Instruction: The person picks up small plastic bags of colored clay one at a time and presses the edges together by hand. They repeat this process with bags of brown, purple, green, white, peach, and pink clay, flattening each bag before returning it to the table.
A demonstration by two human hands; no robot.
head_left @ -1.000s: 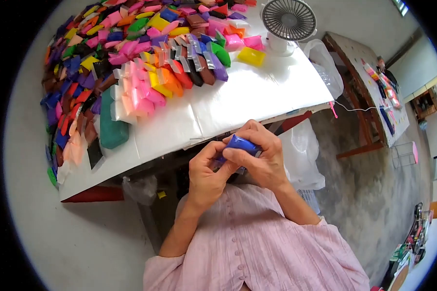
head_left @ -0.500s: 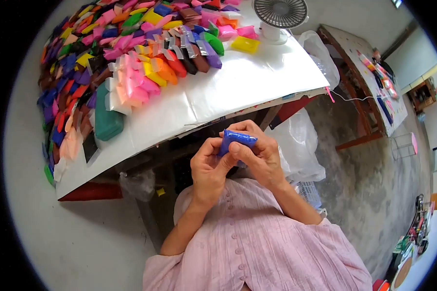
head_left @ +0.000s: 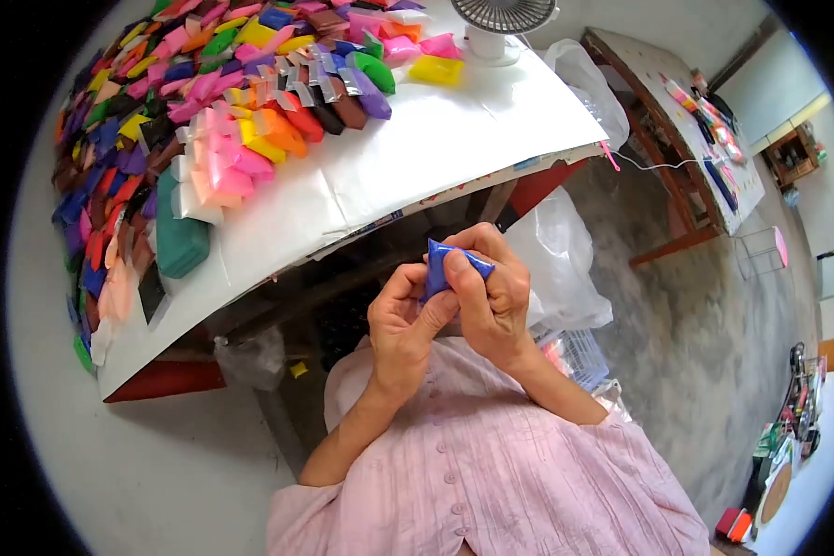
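- gripping a small blue plastic-wrapped packet point(head_left: 440, 262), both hands were held together in front of the chest, below the near edge of the table.
- the left hand point(head_left: 403, 320) was closed on the packet's lower part, with the thumb pressed up against it.
- the right hand point(head_left: 491, 296) was closed over its top and right side, fingers curled around the wrapper; the two hands touched.
- the packet stood roughly upright, its upper corner showing above the fingers.
- beyond the hands lay a white sheet-covered table point(head_left: 417, 157) bearing a big heap of many-coloured wrapped packets point(head_left: 204, 93), a teal block point(head_left: 178, 232) near its front edge, and a lone yellow packet point(head_left: 435, 69) just beside a white desk fan point(head_left: 500, 23).
- a white plastic bag point(head_left: 556, 269) sat just right of the hands.
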